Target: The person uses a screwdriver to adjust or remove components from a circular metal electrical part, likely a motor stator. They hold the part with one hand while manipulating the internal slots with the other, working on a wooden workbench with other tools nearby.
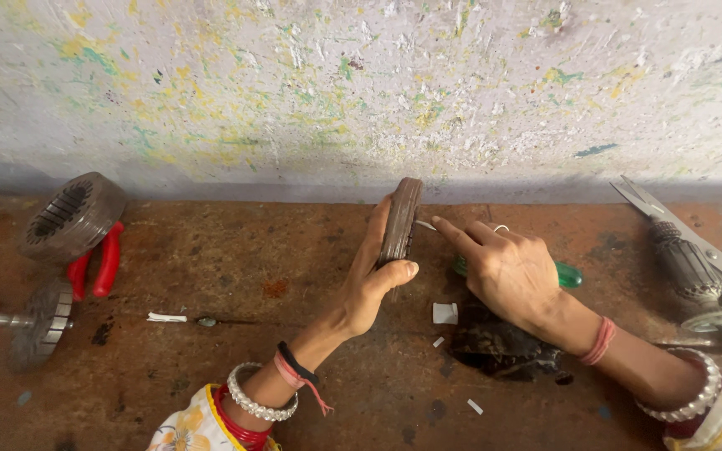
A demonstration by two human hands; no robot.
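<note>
- Left hand (373, 280): grip clamped on a dark laminated motor core (399, 221), held on edge above the middle of the worktop (294, 351), thumb along the near rim, fingers behind; the upright hold seems meant to turn its slotted face toward the other hand.
- Right hand (507, 271): fingers closed together around a green-handled screwdriver (568, 275); forefinger stretched along the thin tip (425, 225), apparently to steady it at the core's right face.
- Second slotted core (73, 217): far left, tilted, resting over red-handled pliers (104, 260).
- Rotor on a shaft (39, 319): left edge, lying sideways.
- Scissors (687, 234) and a grooved armature (691, 271): far right, side by side, within reach.
- White scraps (444, 313): scattered near the hands, beside a dark stain (499, 347).
- Paint-flecked wall (361, 83): behind the worktop.
</note>
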